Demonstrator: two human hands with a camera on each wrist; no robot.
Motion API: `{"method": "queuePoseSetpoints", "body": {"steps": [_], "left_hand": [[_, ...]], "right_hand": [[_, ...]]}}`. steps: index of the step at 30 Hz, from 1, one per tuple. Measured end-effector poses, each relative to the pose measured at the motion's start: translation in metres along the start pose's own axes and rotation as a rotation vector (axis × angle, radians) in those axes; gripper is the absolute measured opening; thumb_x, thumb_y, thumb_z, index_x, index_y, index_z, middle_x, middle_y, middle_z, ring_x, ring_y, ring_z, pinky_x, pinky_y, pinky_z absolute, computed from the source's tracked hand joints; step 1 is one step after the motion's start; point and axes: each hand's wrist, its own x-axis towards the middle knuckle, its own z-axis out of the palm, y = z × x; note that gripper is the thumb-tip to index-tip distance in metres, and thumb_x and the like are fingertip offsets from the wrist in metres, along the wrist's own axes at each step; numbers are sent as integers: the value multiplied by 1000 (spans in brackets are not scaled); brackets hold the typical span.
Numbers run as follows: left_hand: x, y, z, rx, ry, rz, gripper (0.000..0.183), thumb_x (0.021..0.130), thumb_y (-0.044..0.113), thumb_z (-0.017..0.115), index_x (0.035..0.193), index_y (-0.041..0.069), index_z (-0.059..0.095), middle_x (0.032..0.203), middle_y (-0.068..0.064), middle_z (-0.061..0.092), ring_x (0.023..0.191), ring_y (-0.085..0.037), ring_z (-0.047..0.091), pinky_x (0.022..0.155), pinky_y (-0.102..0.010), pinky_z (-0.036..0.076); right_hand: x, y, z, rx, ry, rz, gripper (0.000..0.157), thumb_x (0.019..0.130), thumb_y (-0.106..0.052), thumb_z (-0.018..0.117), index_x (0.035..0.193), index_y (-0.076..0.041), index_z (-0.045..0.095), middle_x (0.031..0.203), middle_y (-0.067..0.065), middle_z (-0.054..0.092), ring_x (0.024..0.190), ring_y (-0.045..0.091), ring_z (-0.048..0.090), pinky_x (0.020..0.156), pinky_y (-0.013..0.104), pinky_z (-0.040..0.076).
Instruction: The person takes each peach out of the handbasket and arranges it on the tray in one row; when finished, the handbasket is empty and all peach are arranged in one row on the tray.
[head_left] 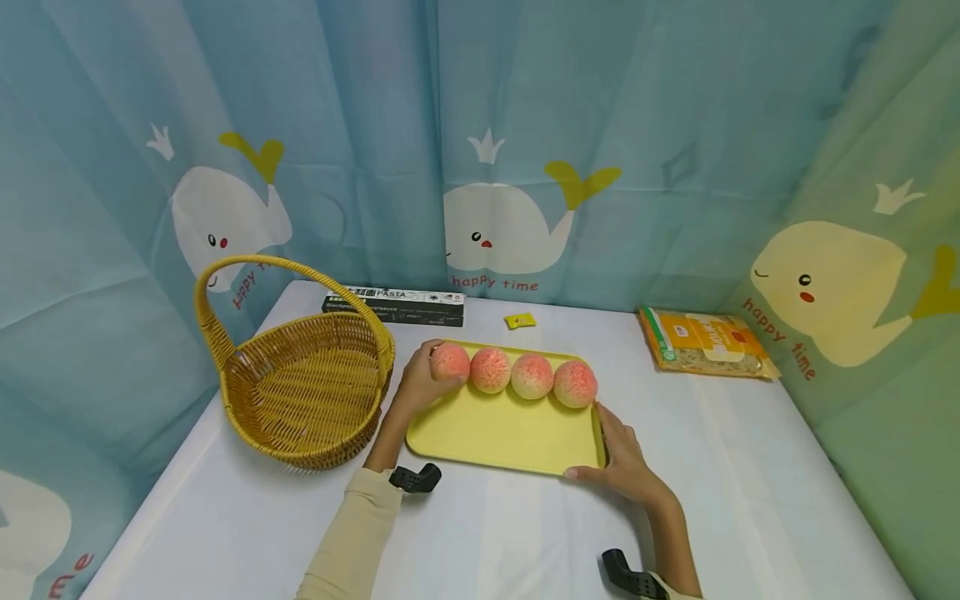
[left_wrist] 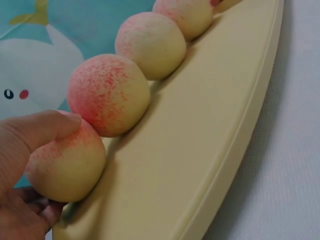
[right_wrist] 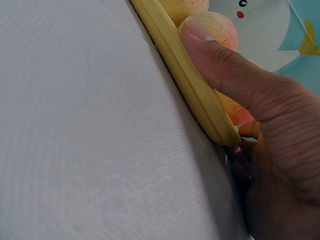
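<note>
Several pink-and-cream peaches stand in a row along the far side of a yellow tray (head_left: 502,429). My left hand (head_left: 422,385) holds the leftmost peach (head_left: 450,360). In the left wrist view its thumb lies over the top of that peach (left_wrist: 70,167), with fingers curled behind and below, partly hidden. My right hand (head_left: 624,458) grips the tray's right end near the rightmost peach (head_left: 575,384). The right wrist view has the right thumb over the tray's rim (right_wrist: 187,85) and the other fingers around its end, mostly out of sight.
A wicker basket (head_left: 307,454) with a tall handle stands left of the tray. Behind are a black pasta box (head_left: 393,310) and a small yellow packet (head_left: 520,321). An orange food bag (head_left: 708,343) lies at the back right, before the whale-print curtain (head_left: 637,250).
</note>
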Motion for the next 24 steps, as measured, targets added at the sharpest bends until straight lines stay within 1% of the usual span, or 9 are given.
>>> {"method": "queuePoseSetpoints", "body": {"steps": [6,13,19,24], "left_hand": [[0,1,2,-4,16,3,76,77,17,80,143,13,42,138,-19,48,123,-36,53,98,-52,47],[-1,1,3,-4,24,-9,76,76,18,80,142,15,43,138,-19,48,122,-37,53,98,-53,48],[-2,-1,3,4,29,-10,79,76,22,81,144,15,41,139,-20,46,123,-38,52,99,-54,46],[-2,-3,4,0,42,-16,80,77,26,81,145,16,40,141,-20,44,123,-37,51,100,-54,45]], "right_hand": [[-3,-1,-2,-1,4,2,123,68,-42,86,157,-6,9,159,25,18,134,42,23,104,67,23],[-3,-1,-2,-11,0,5,122,69,-43,86,157,-8,9,159,24,18,133,41,24,104,65,22],[-1,-1,0,-9,11,-5,123,68,-43,86,158,-10,9,159,23,19,133,41,24,104,65,24],[0,-2,2,-3,7,-3,122,68,-43,86,158,-10,10,159,23,20,133,41,25,104,64,24]]}}
